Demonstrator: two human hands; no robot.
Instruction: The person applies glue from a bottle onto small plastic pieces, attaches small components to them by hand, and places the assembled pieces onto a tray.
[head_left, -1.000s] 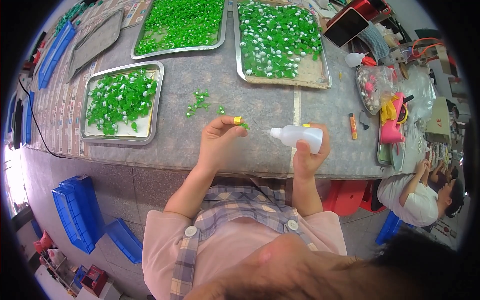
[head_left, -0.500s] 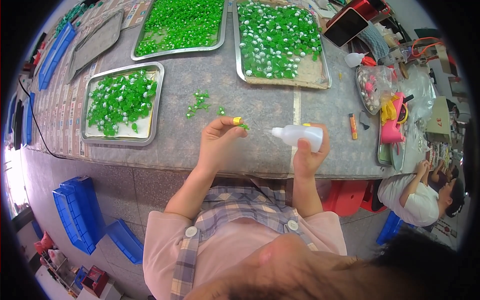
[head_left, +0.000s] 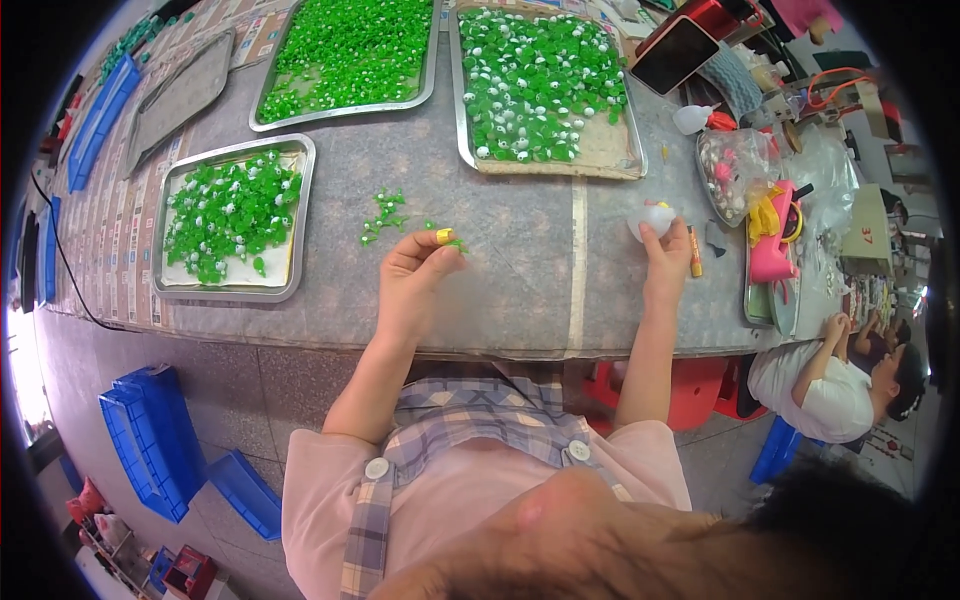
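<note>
Over the grey table, my left hand (head_left: 412, 280) pinches a small green plastic piece (head_left: 457, 246) between thumb and a finger wrapped in yellow tape. A few similar green pieces (head_left: 384, 214) lie loose just beyond it. Farther right, my right hand (head_left: 662, 258) grips a white squeeze bottle (head_left: 652, 216), now seen end-on, with its nozzle hidden. The bottle is close to an orange glue-stick-like tube (head_left: 695, 252) lying on the table. Left of my left hand stands a metal tray (head_left: 308, 200) of green pieces with white eye-like balls.
Two more metal trays stand at the back, one (head_left: 340, 118) heaped with small green pieces, another (head_left: 560, 172) with green-and-white ones. A phone (head_left: 675, 55), a pink tape dispenser (head_left: 772, 245) and plastic bags (head_left: 830, 180) are at the right. A co-worker (head_left: 825, 385) sits beyond.
My right hand has carried the squeeze bottle to the right, away from my left hand, and turned it. My left hand still pinches the green piece; the view has shifted slightly.
</note>
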